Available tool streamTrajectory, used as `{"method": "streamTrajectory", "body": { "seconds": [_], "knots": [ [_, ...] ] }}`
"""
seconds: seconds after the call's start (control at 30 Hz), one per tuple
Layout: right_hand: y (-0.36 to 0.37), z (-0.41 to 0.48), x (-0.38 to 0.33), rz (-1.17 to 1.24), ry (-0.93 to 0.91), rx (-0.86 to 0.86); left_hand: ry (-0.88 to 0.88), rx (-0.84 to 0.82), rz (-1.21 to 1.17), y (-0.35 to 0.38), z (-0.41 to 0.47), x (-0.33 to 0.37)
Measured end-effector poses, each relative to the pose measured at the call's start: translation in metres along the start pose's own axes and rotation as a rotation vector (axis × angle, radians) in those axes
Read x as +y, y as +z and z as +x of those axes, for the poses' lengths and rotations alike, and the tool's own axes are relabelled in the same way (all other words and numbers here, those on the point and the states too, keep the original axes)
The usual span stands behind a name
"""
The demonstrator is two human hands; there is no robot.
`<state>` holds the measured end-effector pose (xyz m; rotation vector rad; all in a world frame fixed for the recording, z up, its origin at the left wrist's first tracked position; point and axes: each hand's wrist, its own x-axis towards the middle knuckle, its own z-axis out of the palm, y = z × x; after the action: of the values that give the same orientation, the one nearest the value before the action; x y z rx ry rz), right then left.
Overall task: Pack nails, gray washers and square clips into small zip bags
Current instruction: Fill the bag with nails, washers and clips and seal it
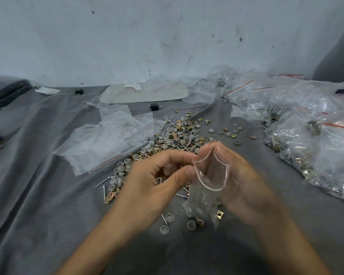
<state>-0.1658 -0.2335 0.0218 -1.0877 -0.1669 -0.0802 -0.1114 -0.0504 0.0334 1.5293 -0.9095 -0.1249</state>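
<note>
My right hand (244, 181) holds a small clear zip bag (209, 183) upright with its mouth spread open; a few parts show dimly in its bottom. My left hand (157, 175) is beside the bag's mouth, fingers curled, thumb touching the rim; what it holds, if anything, is hidden. A long pile of gray washers (173, 139), nails (102, 182) and brass square clips (109, 198) lies on the gray cloth (38, 195) behind and left of my hands. A few loose washers (164, 229) and one clip (219, 214) lie below the bag.
Empty zip bags (99, 139) lie flat to the left of the pile. Several filled bags (314, 135) are heaped at the right. A white tray (143, 94) sits by the wall at the back, with small black blocks (154, 106) near it.
</note>
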Motion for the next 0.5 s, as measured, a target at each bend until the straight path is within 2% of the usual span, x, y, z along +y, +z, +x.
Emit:
{"method": "streamTrajectory", "body": {
  "seconds": [0.23, 0.4, 0.5],
  "knots": [
    [-0.0002, 0.0019, 0.0049, -0.057, 0.026, 0.064, 0.084, 0.099, 0.161, 0.0009, -0.0014, 0.0007],
    [0.0045, 0.0028, 0.0077, -0.003, 0.059, 0.080, 0.060, 0.026, 0.127, 0.0013, -0.0043, -0.0004],
    [0.0066, 0.0030, 0.0066, 0.000, 0.081, 0.109, 0.073, 0.013, 0.214, 0.0003, -0.0063, -0.0027]
  ]
}}
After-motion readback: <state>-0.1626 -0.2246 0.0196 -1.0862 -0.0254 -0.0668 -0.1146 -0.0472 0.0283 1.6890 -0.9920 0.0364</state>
